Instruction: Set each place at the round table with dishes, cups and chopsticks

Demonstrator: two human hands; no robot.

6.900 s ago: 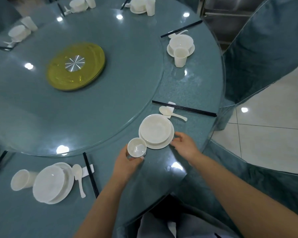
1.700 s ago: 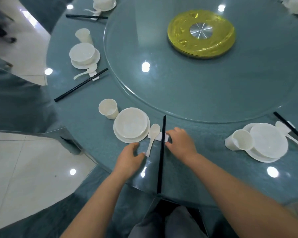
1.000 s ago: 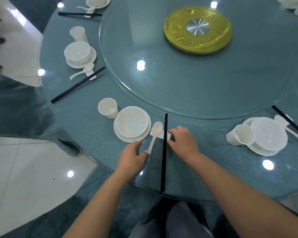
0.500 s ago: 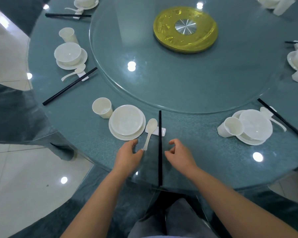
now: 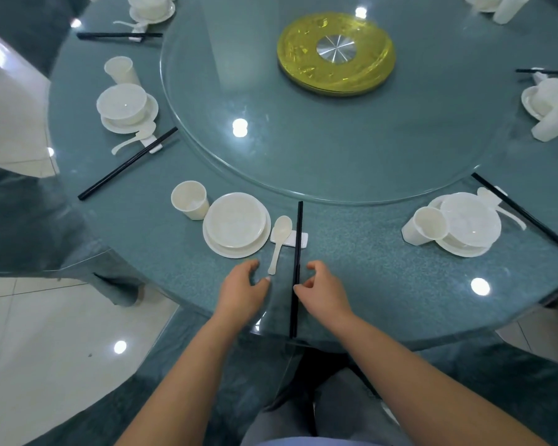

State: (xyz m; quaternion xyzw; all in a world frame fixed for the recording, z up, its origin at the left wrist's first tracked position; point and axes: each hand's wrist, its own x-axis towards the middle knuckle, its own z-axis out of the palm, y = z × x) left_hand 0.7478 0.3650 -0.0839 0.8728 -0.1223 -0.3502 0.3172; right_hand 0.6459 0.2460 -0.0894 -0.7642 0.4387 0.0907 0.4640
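- A big clear glass turntable (image 5: pixel 303 130) sits on the middle of the table.
- A round gold disc (image 5: pixel 335 56) with a shiny silver middle lies at the turntable's 12 o'clock.
- A shiny white tiled floor (image 5: pixel 45 333) shows at 8 o'clock, with bright light spots on it.
- A chair in a blue-grey cover (image 5: pixel 29 226) stands at 9 o'clock.
- Another covered chair (image 5: pixel 29 17) is at 11 o'clock.

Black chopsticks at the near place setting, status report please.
Left hand, right hand open, holding nothing. Black chopsticks lie straight across white rest, beside white spoon. Nothing in the way.
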